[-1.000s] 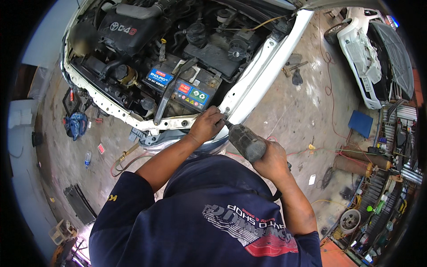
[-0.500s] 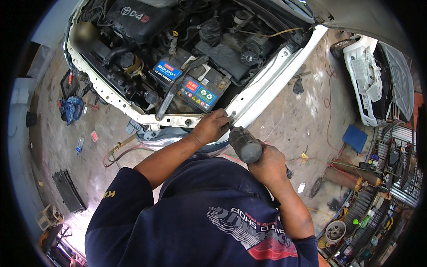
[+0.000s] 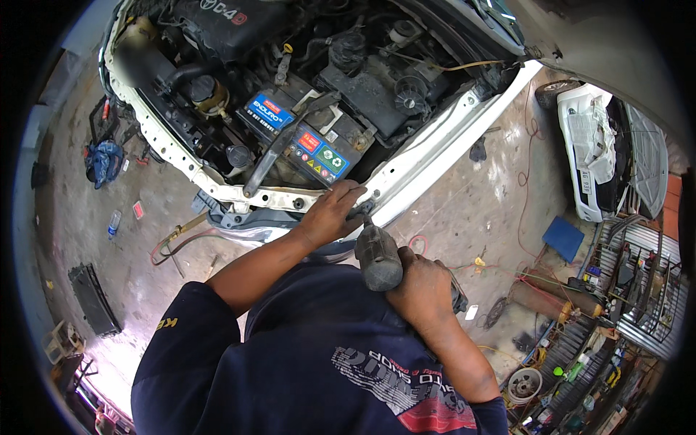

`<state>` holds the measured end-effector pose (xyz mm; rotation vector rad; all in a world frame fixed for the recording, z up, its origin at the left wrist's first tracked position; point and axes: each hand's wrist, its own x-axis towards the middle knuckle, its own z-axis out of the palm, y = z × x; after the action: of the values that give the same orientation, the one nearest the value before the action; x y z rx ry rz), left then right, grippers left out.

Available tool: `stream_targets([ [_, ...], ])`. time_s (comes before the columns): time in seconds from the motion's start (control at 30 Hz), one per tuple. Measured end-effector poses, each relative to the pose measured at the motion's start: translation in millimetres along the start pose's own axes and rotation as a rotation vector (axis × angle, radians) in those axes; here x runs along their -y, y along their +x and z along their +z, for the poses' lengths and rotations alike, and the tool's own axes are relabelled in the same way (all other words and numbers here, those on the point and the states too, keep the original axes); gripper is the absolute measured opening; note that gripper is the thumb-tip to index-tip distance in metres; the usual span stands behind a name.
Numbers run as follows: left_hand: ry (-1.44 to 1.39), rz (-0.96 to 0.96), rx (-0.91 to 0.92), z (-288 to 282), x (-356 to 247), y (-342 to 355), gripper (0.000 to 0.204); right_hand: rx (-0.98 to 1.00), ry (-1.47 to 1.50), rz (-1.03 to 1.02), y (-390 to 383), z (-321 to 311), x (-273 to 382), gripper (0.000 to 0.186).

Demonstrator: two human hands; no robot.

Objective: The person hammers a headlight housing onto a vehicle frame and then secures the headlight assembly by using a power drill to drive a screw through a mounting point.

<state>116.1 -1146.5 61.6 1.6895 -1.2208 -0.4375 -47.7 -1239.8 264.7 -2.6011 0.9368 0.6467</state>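
My right hand grips a dark grey, scuffed power driver, its nose pointing up toward the front corner of a white car's body frame. Beside the tool's tip, my left hand rests at that corner with curled fingers; whatever they hold is hidden. Just above them, in the open engine bay, sits a battery with blue and red labels, crossed by a black bracket. A dark plastic engine cover is farther back.
At the right stand another white car front, a blue mat, brown cylinders and a cluttered parts rack. Hoses run over the concrete floor. At the left lie a blue cloth bundle, a bottle and a black panel.
The view has shifted, so the car sits lower in the picture. The driver and both my hands appear lower, the tool a little to the left and more upright, still held.
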Motion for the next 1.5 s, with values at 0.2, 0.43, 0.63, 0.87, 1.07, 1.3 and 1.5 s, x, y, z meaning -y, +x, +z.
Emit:
stream_targets([
  [0.2,0.086,-0.029,-0.014,-0.8,17.4,-5.4,0.058,-0.019,0.035,-0.001,-3.5,5.6,-6.1,0.039],
  [0.43,0.107,0.058,0.008,7.1,19.6,-1.3,0.032,-0.055,0.062,-0.023,-3.8,12.5,-13.9,0.058],
  [0.63,0.131,0.065,-0.021,9.9,20.5,0.9,0.028,-0.074,0.078,-0.011,-0.7,9.8,-12.1,0.059],
  [0.87,0.13,0.07,-0.056,11.7,21.5,-1.1,0.027,-0.017,0.185,0.077,6.5,4.5,-15.5,0.051],
  [1.07,0.114,0.074,-0.071,10.0,21.3,-1.0,0.027,0.014,0.167,0.095,11.2,-3.3,-15.0,0.052],
  [1.3,0.11,0.078,-0.045,7.0,22.3,-1.0,0.034,0.02,0.163,0.058,15.5,-9.7,-5.6,0.042],
  [1.5,0.103,0.057,-0.012,3.1,20.6,-0.2,0.035,0.081,0.05,0.058,17.5,-16.3,0.5,0.046],
])
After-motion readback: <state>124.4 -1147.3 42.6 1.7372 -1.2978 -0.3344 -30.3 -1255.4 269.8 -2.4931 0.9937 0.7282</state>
